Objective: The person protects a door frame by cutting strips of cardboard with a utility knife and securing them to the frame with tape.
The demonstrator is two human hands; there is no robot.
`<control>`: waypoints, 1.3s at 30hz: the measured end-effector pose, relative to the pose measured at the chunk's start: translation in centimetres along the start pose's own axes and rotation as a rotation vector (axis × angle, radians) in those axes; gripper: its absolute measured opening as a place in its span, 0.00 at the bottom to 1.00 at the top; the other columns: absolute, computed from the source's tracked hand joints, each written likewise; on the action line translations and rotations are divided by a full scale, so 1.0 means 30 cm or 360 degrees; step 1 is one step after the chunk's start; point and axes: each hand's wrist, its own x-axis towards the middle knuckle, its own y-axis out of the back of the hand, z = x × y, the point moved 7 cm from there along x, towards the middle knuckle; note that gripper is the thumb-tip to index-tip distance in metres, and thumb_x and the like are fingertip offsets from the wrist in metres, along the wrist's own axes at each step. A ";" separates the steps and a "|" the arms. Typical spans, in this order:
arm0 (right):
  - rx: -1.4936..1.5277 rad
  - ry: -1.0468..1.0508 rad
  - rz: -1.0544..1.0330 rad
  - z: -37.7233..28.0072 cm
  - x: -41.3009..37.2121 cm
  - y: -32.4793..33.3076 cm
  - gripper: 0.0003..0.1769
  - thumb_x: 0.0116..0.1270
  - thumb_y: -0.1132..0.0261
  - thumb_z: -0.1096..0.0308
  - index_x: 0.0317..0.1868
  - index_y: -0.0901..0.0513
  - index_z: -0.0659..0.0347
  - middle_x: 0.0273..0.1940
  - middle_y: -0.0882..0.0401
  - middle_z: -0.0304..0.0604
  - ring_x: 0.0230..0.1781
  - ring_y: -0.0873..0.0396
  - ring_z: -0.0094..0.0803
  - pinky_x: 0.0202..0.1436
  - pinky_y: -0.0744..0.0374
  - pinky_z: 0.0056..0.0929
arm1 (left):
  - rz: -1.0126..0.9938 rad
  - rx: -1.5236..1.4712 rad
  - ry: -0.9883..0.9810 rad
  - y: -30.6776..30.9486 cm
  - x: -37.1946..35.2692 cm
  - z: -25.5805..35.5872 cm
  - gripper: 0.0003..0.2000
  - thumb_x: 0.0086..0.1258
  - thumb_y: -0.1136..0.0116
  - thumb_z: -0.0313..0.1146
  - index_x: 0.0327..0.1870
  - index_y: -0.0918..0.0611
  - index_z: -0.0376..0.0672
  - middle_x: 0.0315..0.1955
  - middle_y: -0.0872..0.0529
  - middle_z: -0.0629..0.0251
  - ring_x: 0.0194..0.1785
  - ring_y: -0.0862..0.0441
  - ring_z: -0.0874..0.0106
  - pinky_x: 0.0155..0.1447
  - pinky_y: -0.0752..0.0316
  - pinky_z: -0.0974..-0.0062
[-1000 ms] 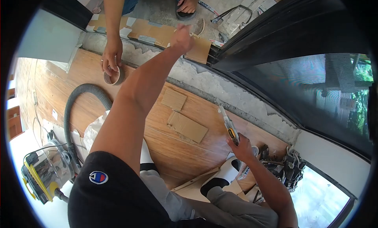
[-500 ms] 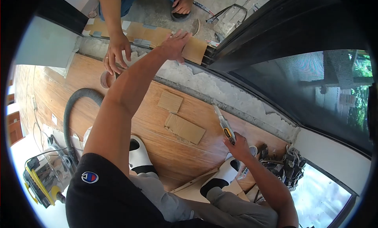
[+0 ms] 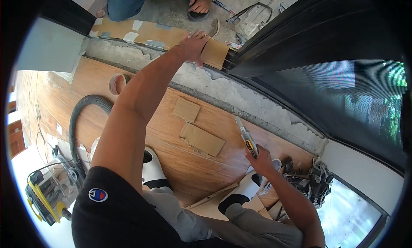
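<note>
My left hand (image 3: 195, 46) rests across a strip of brown cardboard (image 3: 216, 53) on the door track, its thumb spread towards me and its fingers along the far side. The strip lies in line with a longer cardboard covering (image 3: 159, 33) patched with pieces of tape. In my right hand (image 3: 261, 160) is a utility knife (image 3: 246, 138), held low over the wooden floor with its tip pointing away from me. Two loose cardboard pieces lie between my arms, a smaller one (image 3: 186, 110) and a larger one (image 3: 202, 139).
A roll of tape (image 3: 115, 86) stands on the floor beyond my left forearm. A grey hose (image 3: 74, 123) curves to a yellow-trimmed vacuum cleaner (image 3: 47, 192) at left. A dark door frame (image 3: 309, 38) rises at right. Another person's foot (image 3: 199, 6) is beyond the track.
The other person's hand has withdrawn from near the tape roll, which now shows fully. My left hand's fingers have drawn closer together on the cardboard strip. My right hand has hardly moved.
</note>
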 end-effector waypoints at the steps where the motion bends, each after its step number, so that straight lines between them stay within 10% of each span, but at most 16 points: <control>1: -0.0002 -0.0031 -0.0025 -0.010 -0.002 0.006 0.29 0.68 0.31 0.50 0.52 0.22 0.72 0.41 0.18 0.67 0.45 0.17 0.64 0.49 0.21 0.52 | -0.0001 -0.0001 -0.0002 -0.007 0.001 -0.001 0.63 0.38 0.15 0.43 0.80 0.42 0.42 0.81 0.45 0.53 0.85 0.54 0.55 0.82 0.54 0.46; 39: -0.0053 -0.0076 -0.0082 0.018 0.002 -0.003 0.31 0.69 0.33 0.48 0.54 0.23 0.72 0.44 0.18 0.70 0.48 0.18 0.65 0.51 0.21 0.54 | 0.0040 0.0023 -0.0107 0.004 0.000 0.001 0.57 0.40 0.18 0.42 0.78 0.38 0.44 0.71 0.31 0.58 0.78 0.38 0.58 0.76 0.42 0.47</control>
